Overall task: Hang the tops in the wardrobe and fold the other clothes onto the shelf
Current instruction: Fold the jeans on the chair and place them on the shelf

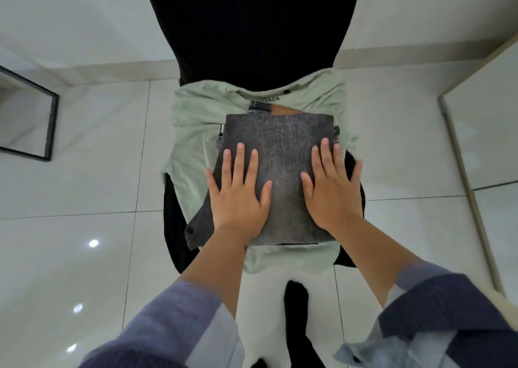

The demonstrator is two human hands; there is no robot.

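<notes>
A room in a home, by the look of it: glossy pale floor tiles (84, 199) with a skirting along a plain white wall (70, 17), a black-framed mirror (30, 115) propped at the left edge, and a black chair (252, 31) mid-frame bearing clothes.

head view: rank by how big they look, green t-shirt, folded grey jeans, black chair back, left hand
1. black chair back
2. green t-shirt, partly covered, so its true extent is unsure
3. folded grey jeans
4. left hand, smallest though nearest the camera
</notes>
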